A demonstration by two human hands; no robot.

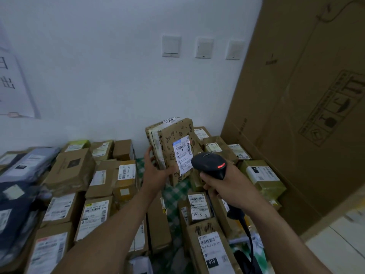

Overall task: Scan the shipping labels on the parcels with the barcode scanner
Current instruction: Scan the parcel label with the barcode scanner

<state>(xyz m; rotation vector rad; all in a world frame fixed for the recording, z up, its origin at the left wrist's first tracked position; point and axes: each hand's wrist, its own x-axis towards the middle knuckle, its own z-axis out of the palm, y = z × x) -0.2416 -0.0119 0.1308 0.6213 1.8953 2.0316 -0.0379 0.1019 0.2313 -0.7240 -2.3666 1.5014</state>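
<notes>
A brown parcel (173, 141) printed with small cartoon drawings is held upright above the table. My left hand (156, 169) grips its lower left edge, thumb on the front. A white shipping label (183, 155) with barcodes faces me on the parcel's front. My right hand (227, 184) holds a black barcode scanner (209, 165) by its handle, its head just right of the label and a red light glowing on top. The scanner's black cable (248, 234) hangs down to the lower right.
Many labelled cardboard parcels (94, 216) and dark mailer bags (17, 194) cover a green checked tablecloth (173, 192). A huge cardboard box (296, 115) leans at the right. A white wall with three switches (171, 46) stands behind.
</notes>
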